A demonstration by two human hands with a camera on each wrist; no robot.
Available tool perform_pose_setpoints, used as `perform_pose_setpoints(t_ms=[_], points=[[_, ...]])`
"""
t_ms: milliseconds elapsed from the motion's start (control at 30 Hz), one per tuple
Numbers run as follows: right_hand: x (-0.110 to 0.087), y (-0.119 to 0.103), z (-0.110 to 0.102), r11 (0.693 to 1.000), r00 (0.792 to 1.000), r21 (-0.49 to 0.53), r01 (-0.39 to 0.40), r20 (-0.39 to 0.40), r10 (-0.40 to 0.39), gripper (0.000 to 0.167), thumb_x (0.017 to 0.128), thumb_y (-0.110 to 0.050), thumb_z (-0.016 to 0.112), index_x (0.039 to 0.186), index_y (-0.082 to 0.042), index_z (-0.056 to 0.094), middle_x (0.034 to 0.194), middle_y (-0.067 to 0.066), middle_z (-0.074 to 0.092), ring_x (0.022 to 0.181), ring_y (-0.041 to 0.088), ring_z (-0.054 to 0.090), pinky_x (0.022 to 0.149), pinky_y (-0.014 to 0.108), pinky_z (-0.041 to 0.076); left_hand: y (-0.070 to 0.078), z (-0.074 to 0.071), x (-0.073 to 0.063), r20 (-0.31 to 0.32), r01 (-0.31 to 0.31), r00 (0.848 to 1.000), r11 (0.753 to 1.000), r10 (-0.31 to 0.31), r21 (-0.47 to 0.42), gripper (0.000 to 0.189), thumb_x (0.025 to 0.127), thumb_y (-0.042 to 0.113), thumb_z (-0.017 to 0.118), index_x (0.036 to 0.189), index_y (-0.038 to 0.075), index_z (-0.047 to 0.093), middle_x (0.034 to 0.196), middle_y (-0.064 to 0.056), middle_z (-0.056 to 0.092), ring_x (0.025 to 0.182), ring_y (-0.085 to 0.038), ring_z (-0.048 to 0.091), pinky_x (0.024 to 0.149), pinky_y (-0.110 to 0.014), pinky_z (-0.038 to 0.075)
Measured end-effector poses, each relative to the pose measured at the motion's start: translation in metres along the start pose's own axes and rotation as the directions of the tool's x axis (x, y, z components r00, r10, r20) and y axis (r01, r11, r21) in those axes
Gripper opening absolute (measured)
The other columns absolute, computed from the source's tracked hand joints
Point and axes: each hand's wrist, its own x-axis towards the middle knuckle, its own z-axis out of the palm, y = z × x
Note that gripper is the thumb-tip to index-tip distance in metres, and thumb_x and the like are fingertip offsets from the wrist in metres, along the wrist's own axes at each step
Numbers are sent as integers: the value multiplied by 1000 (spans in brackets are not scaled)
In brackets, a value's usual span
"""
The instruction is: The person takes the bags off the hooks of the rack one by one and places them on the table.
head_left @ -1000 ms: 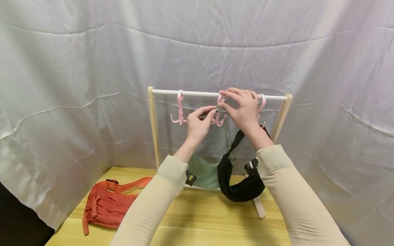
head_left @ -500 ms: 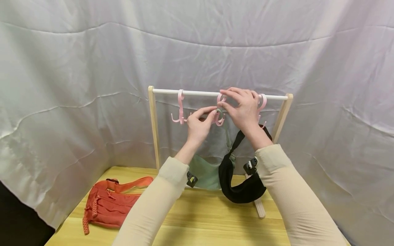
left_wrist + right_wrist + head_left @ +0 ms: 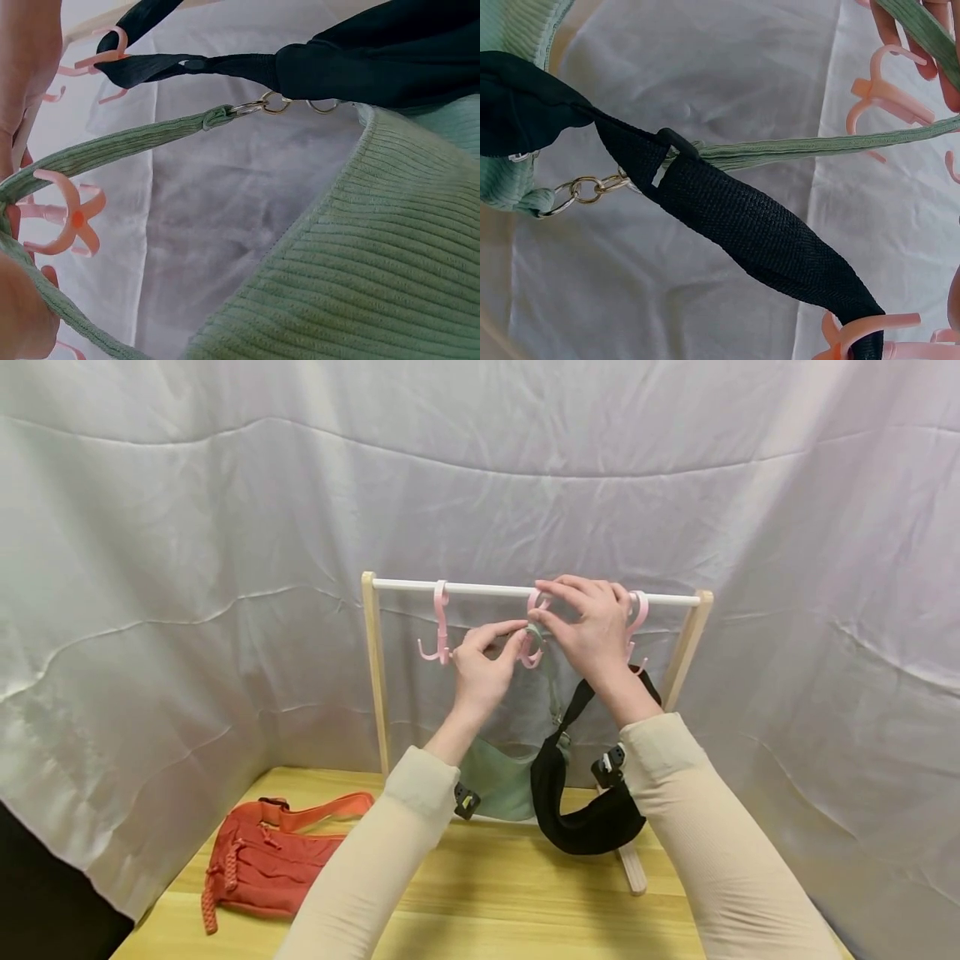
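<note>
At the middle pink hook (image 3: 532, 658), my left hand (image 3: 483, 672) pinches the green ribbed strap (image 3: 127, 144) between thumb and index finger. The strap lies close by the prongs. My right hand (image 3: 596, 627) grips the same hook near its top, just under the rail, thumb below and index finger above. The strap runs down through metal rings (image 3: 585, 190) to a green ribbed bag (image 3: 495, 785), which hangs behind the left forearm. Right of it, a black bag (image 3: 551, 793) hangs by its webbing strap (image 3: 742, 225) from the right pink hook (image 3: 639, 610).
A white rail (image 3: 480, 587) on wooden posts (image 3: 375, 677) carries the hooks. The left pink hook (image 3: 441, 622) bears nothing. A red bag (image 3: 273, 864) lies on the wooden table (image 3: 517, 902), at left. Grey curtain (image 3: 225, 527) surrounds the table's back and sides.
The middle hook's prongs have turned and shifted slightly left, and more of the green strap's loop shows by my left fingertips. Both hands stay at nearly the same spot.
</note>
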Motion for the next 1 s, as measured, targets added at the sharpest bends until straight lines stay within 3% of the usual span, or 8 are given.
perform_pose_setpoints(t_ms=[167, 433, 700, 1000], points=[[-1, 0, 0, 1000, 1000, 0, 2, 0, -2, 40, 81, -26, 89, 119, -13, 80, 118, 10, 75, 109, 34, 62, 104, 56, 31, 0, 2, -3, -21, -83, 996, 995, 84, 57, 13, 93, 12, 79, 105, 7, 82, 97, -6, 79, 96, -28, 64, 84, -33, 49], [1, -2, 0, 1000, 1000, -3, -4, 7, 4, 38, 83, -25, 89, 118, -13, 80, 118, 10, 75, 107, 34, 61, 104, 56, 31, 3, 4, -8, -27, -75, 997, 997, 76, 26, 13, 91, 10, 81, 104, 8, 83, 86, -7, 74, 96, -25, 61, 83, -29, 44], [3, -4, 2, 1000, 1000, -6, -9, 5, 9, 38, 83, -23, 89, 118, -13, 80, 117, 11, 76, 105, 34, 61, 103, 56, 31, 4, 2, -11, -32, -76, 997, 997, 76, -10, 14, 92, 7, 79, 105, 4, 82, 100, -9, 78, 99, -24, 62, 87, -29, 48], [3, -3, 4, 1000, 1000, -5, -8, 6, 8, 38, 82, -24, 89, 117, -13, 80, 117, 10, 76, 105, 34, 62, 103, 56, 32, 5, -4, -15, -38, -84, 996, 995, 82, -47, 15, 93, 7, 78, 107, 4, 81, 103, -10, 78, 101, -24, 62, 89, -33, 50]])
